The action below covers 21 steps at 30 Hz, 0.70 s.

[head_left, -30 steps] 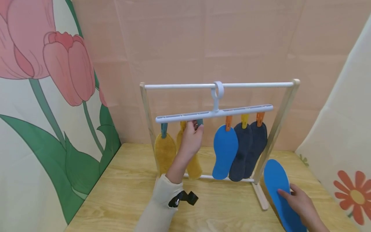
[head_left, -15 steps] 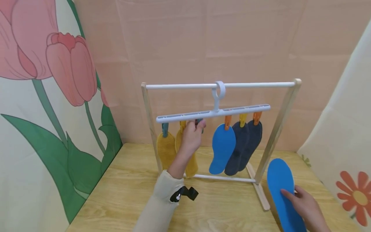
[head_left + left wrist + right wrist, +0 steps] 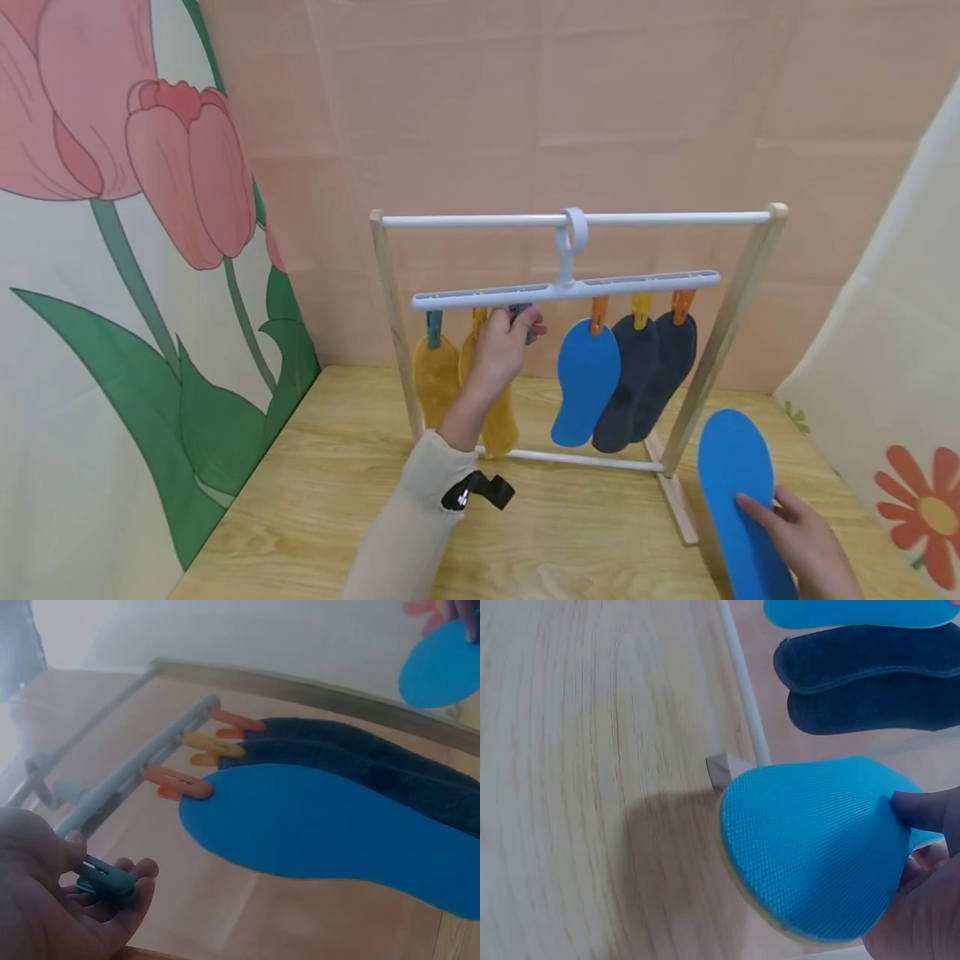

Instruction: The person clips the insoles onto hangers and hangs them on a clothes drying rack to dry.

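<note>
My left hand [image 3: 501, 346] pinches a teal clothespin [image 3: 107, 879] under the light grey hanger [image 3: 517, 295], thumb at its upper end and fingers behind it. My right hand [image 3: 813, 542] grips a blue insole [image 3: 738, 475] by its edge, thumb on the textured face, low at the right of the rack. Another blue insole [image 3: 300, 817] hangs from an orange clothespin [image 3: 598, 317] to the right of my left hand. Beyond it two dark insoles [image 3: 667, 367] hang from a yellow and an orange clothespin. Left of my hand hang two yellow insoles [image 3: 437, 375], one partly hidden by my arm.
The hanger hooks over the white bar [image 3: 675, 218] of a wooden rack [image 3: 723, 350], tilted with its left end lower. The rack stands on a wood-grain table [image 3: 570, 533]. A pink cloth [image 3: 435, 100] hangs behind, and a tulip-print cloth [image 3: 180, 200] at the left.
The hanging insoles have swung slightly. My left fingers have shifted around the teal clothespin, which shows more now. The right hand still holds its insole, turned a little more to face the camera.
</note>
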Motion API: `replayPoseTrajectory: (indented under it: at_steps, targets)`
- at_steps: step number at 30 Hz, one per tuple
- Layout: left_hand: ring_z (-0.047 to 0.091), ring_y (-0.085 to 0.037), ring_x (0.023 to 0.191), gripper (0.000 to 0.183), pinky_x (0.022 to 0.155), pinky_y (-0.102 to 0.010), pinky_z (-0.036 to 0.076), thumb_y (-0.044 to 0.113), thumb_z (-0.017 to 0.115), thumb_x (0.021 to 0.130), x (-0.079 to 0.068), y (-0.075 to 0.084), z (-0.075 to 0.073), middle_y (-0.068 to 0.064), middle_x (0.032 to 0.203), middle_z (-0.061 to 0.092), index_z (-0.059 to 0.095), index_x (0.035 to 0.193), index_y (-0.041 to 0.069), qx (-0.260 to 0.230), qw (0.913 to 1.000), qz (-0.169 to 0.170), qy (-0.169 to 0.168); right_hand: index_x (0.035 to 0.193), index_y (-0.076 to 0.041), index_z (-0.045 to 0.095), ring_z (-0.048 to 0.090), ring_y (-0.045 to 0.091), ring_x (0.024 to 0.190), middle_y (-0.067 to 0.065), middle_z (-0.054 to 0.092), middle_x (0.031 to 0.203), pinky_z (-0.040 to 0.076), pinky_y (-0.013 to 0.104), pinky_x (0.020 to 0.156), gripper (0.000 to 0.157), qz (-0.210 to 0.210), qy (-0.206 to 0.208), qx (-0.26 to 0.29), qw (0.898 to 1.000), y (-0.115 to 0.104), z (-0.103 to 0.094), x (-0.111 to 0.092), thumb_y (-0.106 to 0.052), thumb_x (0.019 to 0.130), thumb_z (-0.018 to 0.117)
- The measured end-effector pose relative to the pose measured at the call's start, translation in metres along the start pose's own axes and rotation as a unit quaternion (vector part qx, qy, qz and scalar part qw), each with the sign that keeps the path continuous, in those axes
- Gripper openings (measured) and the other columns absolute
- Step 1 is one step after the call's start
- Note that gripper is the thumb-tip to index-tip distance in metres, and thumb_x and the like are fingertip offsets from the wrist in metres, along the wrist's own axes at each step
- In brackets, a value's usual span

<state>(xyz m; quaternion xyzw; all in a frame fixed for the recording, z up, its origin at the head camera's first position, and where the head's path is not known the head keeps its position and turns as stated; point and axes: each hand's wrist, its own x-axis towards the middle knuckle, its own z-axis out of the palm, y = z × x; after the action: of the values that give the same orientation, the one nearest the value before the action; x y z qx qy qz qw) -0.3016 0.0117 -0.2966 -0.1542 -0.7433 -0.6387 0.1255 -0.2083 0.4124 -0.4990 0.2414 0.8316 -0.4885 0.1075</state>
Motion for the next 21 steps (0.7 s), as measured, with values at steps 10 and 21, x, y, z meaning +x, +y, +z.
replayPoseTrajectory:
  at_steps: [10,21]
  targets:
    - [0.074,-0.021,0.089,0.02,0.078,-0.026,0.059,0.022,0.057,0.104,0.004,0.0,0.009,-0.009,0.095,0.071,0.062,0.114,0.006,0.017,0.9983,0.035,0.044,0.158,-0.003,-0.005,0.028,0.065,0.132,0.044,0.018,0.153,0.041,0.075,0.091,0.119,0.004,0.009,0.014,1.0,-0.009,0.003,-0.012,-0.082,0.086,0.048]
    - [0.072,-0.016,0.091,0.021,0.082,-0.031,0.059,0.024,0.059,0.103,0.002,-0.002,0.007,-0.005,0.094,0.073,0.065,0.114,0.007,0.021,0.9957,0.058,0.069,0.16,-0.001,0.011,0.037,0.06,0.132,0.04,0.019,0.156,0.048,0.068,0.092,0.104,-0.073,-0.001,0.027,0.997,-0.037,0.016,-0.042,-0.072,0.094,0.047]
